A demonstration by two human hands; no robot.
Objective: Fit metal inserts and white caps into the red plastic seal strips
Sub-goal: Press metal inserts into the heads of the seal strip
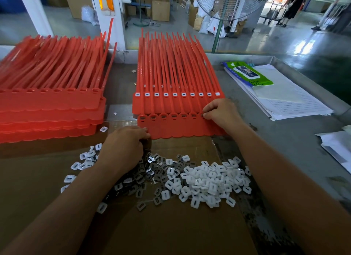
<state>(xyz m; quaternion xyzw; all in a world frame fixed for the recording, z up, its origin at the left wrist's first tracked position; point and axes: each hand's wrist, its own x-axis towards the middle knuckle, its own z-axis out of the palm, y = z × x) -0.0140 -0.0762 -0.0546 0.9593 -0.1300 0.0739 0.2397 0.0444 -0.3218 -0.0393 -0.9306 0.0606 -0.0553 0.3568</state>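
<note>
Front red seal strip point(171, 127) lies centre frame on cardboard point(171, 226), with metal inserts in six slots. Right hand point(220, 112) pinches a small dark piece point(203, 115) at the next slot. Left hand point(123, 144) has its fingers curled at the strip's lower left corner; grip cannot be told. Loose metal inserts point(152, 175) and white caps point(210, 184) are piled below. Capped strips point(176, 102) lie just behind, and another red stack point(49, 110) is at left.

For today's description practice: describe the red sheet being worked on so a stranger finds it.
On the table, find the right-hand red stack. The sheet lies at its near edge; the row behind wears white caps, but this sheet's sockets are uncapped.
</note>
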